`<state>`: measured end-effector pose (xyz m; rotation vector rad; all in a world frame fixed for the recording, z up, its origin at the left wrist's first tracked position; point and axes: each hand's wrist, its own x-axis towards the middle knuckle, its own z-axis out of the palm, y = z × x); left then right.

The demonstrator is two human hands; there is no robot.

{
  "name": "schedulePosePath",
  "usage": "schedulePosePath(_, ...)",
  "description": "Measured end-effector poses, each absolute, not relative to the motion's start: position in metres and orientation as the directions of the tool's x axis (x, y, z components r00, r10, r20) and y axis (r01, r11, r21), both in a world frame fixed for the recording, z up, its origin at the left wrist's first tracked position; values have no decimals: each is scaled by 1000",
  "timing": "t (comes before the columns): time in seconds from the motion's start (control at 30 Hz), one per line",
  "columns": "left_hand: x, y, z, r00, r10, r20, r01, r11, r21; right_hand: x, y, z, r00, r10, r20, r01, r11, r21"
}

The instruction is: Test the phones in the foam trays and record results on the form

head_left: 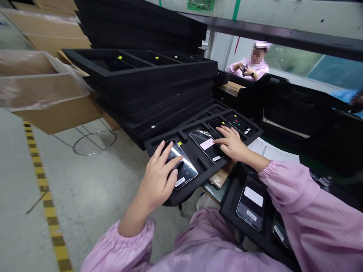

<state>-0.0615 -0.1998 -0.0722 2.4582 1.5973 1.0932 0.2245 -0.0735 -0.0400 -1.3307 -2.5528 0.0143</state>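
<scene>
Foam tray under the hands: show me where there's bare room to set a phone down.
The floor between the foam tray and the yellow-striped tape has bare room, though low down. The tray is crowded: phones fill its wide slots, under the left hand and right hand. Paper lies beyond it.

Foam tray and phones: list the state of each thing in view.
left hand: spread, fingers on nearest smartphone
nearest smartphone: in its tray slot, screen up
right hand: spread, fingertips on phones
middle smartphone: in its slot, pink label on top
black foam tray: holding phones
stack of foam trays: piled
cardboard box: open, plastic-lined
</scene>
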Motion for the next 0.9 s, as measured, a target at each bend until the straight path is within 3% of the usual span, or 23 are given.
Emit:
schedulePosePath(0.33,-59,-198,-74,309,774,553,768,-546,334,265,-48,-25,-309,896,320,909,377,-177)
schedulePosePath(0.47,-61,-195,-76,279,756,593,760,-551,345,273,-31,-23,-210,946,246,953,254,-163)
schedulePosePath(0.63,-43,-222,-67,225,687,691,699,-607,377,265,-27,-16,-258,957,133,949,276,-151)
schedulePosePath(0.7,-23,-239,-62,315,627,712,607,-710,357,265,-36,-3,-273,958,89,948,284,-144)
schedulePosePath(0.8,14,-253,-61,577,460,675,340,-886,314,274,-71,33,-347,937,-34,933,341,-113)
schedulePosePath(0.9,53,-243,-68,695,393,602,230,-915,331,291,-133,69,-358,916,-182,933,347,-90)
